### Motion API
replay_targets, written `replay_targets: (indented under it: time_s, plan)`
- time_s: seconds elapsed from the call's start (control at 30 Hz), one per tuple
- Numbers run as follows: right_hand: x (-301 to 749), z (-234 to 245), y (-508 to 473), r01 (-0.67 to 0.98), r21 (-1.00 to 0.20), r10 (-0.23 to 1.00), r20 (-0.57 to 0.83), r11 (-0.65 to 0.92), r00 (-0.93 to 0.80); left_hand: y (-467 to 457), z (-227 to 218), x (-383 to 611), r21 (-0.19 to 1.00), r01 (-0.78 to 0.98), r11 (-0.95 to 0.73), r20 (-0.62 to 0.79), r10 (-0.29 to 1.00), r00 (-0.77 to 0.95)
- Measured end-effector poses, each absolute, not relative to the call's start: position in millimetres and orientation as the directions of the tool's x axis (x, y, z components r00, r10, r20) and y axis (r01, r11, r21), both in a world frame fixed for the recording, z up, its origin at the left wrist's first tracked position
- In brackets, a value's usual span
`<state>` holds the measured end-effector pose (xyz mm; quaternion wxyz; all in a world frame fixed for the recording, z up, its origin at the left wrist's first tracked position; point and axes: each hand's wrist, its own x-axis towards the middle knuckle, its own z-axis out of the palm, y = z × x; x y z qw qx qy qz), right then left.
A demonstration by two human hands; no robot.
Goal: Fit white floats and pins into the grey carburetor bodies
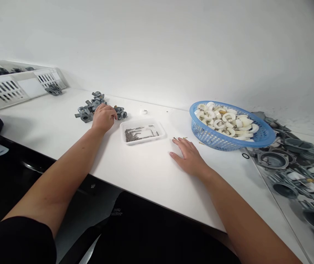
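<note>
My left hand [104, 116] is over a small group of grey metal carburetors [88, 109], its fingers curled down against the carburetor [121, 112] at the right of the group. The fingertips are partly hidden. With fingers stretched out and apart, my right hand [190, 157] hovers at or just over the white table, holding nothing. Small brass-coloured parts [185, 138] lie just beyond its fingertips. Between the hands sits a shallow white tray [143, 140] with many thin metal pins [132, 136] in it.
A blue basket [214, 138] of white plastic floats [228, 117] stands to the right. Beyond it are grey metal bowls and bodies [272, 159]. A black ring [245, 156] lies near the basket. White crates [27, 86] line the left, with one carburetor [53, 89] beside them.
</note>
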<state>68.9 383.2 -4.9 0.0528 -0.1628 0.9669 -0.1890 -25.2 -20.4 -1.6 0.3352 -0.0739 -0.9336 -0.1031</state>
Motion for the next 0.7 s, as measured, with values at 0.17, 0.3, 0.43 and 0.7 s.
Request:
replay_targets:
  time_s: [0.17, 0.3, 0.43, 0.7]
  plan:
    - [69.9, -1.5, 382.2, -0.283, -0.38, -0.328, -0.059, 0.881, -0.943, -24.3, -3.9, -25.6, 0.233, 0.181, 0.955, 0.675, -0.025, -0.738]
    - [72.0, 3.1, 380.8, -0.271, -0.37, -0.32, -0.076, 0.888, -0.944, -24.3, -4.9, -23.0, 0.333, 0.09, 0.939, 0.671, -0.168, -0.722]
    - [70.9, 1.8, 380.7, -0.272, -0.355, -0.321, -0.086, 0.895, -0.943, -24.7, -4.3, -19.5, 0.419, 0.046, 0.907, 0.664, -0.271, -0.697]
    - [69.6, -0.2, 380.3, -0.275, -0.324, -0.317, -0.085, 0.905, -0.944, -19.8, -2.2, -17.8, 0.605, 0.116, 0.787, 0.536, -0.295, -0.791]
